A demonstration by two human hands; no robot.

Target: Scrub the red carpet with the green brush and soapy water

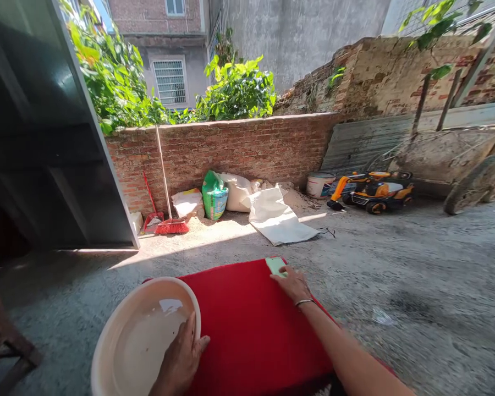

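A wide beige plastic basin (107, 335) holding water stands at the left of a red cloth-covered surface (239, 324). My left hand (182, 352) grips the basin's right rim, fingers over the inner side and thumb outside. At the far right corner of the red surface lies a pale green flat rectangular thing (274, 265); its exact kind is not clear. My right hand (292, 284), with a bracelet at the wrist, is closed on its near edge. Small dark specks and a bright reflection show in the basin.
A dark metal door (53, 137) stands at left. Along the brick wall (268, 143) are a red broom (171, 226), a green sack (214, 195), a white sheet (278, 217), a bucket (319, 185) and an orange toy excavator (375, 192). A wooden stool (22, 352) sits lower left.
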